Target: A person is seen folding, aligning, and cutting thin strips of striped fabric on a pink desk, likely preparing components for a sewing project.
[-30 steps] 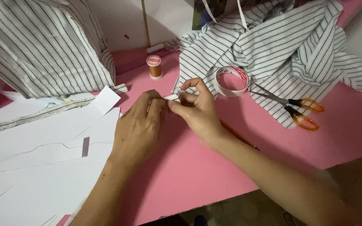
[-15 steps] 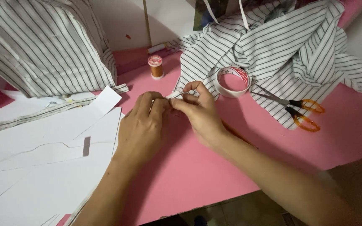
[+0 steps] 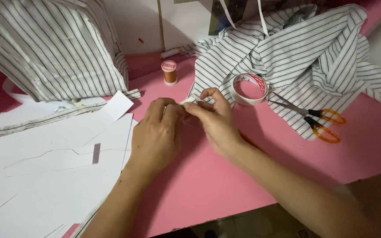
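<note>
Your left hand [image 3: 157,130] and right hand [image 3: 214,119] pinch a small white strip [image 3: 189,101]; judging by that fingertip grip, it may slip onto the pink desk [image 3: 225,185].

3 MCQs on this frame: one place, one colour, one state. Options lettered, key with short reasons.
1. Where is the tape roll?
A. on the white paper sheets
B. at the striped fabric's edge, beside the scissors
C. under the left hand

2. What colour are the scissors' handles?
A. orange
B. blue
C. black

3. What are both hands doing?
A. resting flat
B. pinching one small white piece between them
C. holding the thread spool

B: it lies against the striped fabric.
A: both loops are orange.
B: left hand and right hand meet on the small white piece.
</note>
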